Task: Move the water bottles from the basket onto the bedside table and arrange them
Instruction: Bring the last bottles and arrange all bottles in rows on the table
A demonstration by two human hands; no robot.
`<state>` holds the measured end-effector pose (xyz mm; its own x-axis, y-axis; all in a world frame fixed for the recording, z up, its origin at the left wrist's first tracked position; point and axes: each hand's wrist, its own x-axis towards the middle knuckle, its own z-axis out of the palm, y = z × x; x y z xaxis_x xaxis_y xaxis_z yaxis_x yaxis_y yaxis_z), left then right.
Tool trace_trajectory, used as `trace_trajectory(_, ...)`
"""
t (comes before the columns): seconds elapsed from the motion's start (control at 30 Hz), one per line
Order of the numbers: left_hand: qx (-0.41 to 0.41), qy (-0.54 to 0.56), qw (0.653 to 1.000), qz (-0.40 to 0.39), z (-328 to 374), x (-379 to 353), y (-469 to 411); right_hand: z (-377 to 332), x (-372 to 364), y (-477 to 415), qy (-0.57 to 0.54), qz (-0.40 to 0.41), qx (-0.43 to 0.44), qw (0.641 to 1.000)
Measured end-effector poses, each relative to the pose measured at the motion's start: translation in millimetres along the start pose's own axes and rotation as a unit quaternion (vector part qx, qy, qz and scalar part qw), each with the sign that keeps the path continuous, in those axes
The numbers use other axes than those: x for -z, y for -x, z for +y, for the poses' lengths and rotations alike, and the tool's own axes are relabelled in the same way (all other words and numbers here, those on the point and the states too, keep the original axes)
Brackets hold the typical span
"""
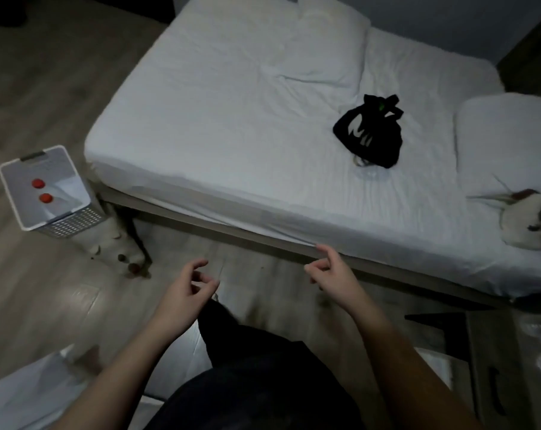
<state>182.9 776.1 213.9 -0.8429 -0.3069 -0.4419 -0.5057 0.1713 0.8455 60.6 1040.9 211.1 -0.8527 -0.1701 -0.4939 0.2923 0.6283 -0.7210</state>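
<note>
Step in hand: fetching, judged from the hands. The left hand [185, 290] and right hand [331, 271] are relaxed, loosely curled and holding nothing. Two red-capped water bottles [38, 183] stand in the basket [73, 224] at 9 o'clock. Next move: reach there, grasp one, and carry it to the counter [492, 342] at 4 o'clock.

A bedroom: white-sheeted bed [263, 135] with pillows [319, 45].

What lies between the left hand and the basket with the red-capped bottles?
Head view: wooden floor and a pale, unclear heap beside the basket.

There are two red-capped bottles [38, 183] [46, 198], one basket [73, 223], two pillows [322, 41] [505, 135], one black bag [371, 135], two hands [185, 293] [334, 274].
</note>
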Motion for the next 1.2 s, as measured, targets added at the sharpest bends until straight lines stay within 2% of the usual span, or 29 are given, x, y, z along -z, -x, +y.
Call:
trace_trajectory(0.23, 0.004, -0.012, 0.999, 0.041, -1.3, 81.9, -82.2, -93.9, -57.8, -84.5, 0.006, -0.064, 0.007, 0.998)
trace_trajectory(0.4, 0.015, -0.024, 0.997, 0.066, 2.6, 135.6, -137.4, -162.0, -99.8, -133.2, 0.051, -0.092, 0.027, 0.994)
trace_trajectory(0.63, 0.049, 0.072, 0.988, 0.126, -7.7, 204.5, -175.4, -243.2, -144.9, -177.8, 0.127, -0.158, 0.074, 0.976)
trace_trajectory(0.83, 0.09, 0.082, 0.978, 0.172, -32.3, 287.8, -205.4, -305.0, -213.1, -207.4, 0.16, -0.174, 0.104, 0.966)
trace_trajectory(1.03, 0.114, 0.021, 0.985, 0.128, -70.7, 397.9, -247.8, -364.4, -311.2, -220.9, 0.164, -0.176, 0.103, 0.965)
trace_trajectory(1.2, 0.101, -0.07, 0.991, 0.058, -94.4, 480.4, -278.9, -409.1, -401.8, -223.0, 0.148, -0.191, 0.057, 0.969)
